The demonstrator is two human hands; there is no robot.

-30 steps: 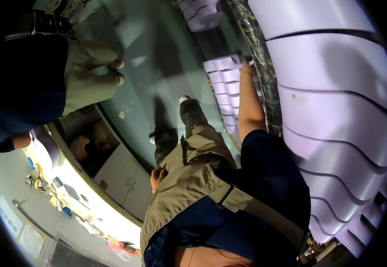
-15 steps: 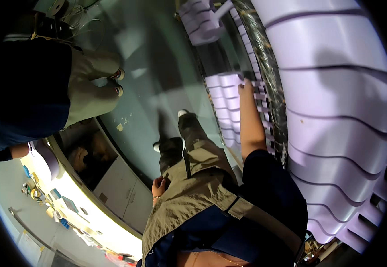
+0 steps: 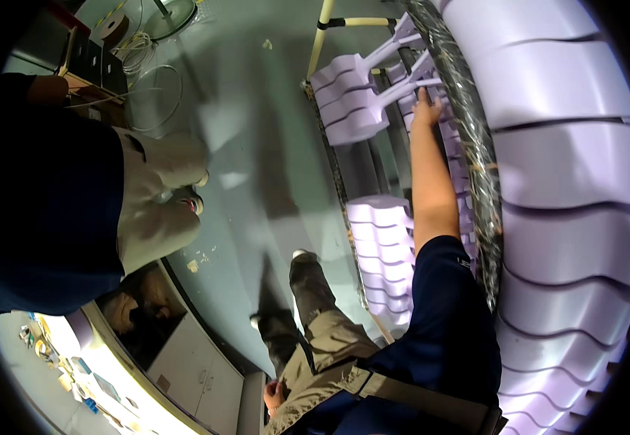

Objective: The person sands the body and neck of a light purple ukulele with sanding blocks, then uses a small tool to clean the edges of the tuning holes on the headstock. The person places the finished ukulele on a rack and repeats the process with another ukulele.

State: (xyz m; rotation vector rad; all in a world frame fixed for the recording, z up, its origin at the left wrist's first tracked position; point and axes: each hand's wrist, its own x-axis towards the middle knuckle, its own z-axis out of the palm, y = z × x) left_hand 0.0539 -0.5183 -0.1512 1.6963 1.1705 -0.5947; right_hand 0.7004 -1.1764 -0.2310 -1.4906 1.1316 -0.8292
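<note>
My right arm reaches forward to a rack of lavender moulded pieces. My right hand (image 3: pixel 426 110) is beside the narrow stem of a wavy lavender piece (image 3: pixel 355 116), index finger stretched and thumb apart. Whether it touches the stem is hard to tell. A second lavender piece (image 3: pixel 335 78) with a stem lies just beyond. Nearer on the same rack stands a row of lavender pieces (image 3: pixel 380 250), partly behind my forearm. My left hand (image 3: pixel 274 396) hangs low by my apron (image 3: pixel 337 344), its fingers curled, with nothing visible in them.
Large lavender wavy pieces (image 3: pixel 569 167) fill a rack at my right, edged by a plastic-wrapped rail (image 3: pixel 474 145). At left stands another person (image 3: pixel 47 203) by a lit workbench (image 3: pixel 123 388) with tools. Coiled cable (image 3: pixel 135 54) lies on the floor (image 3: pixel 239 145) at far left.
My right hand has moved forward from the nearer row to the stems of the farther pieces. The view has shifted forward, showing more of the rack's far end. My left hand still hangs low.
</note>
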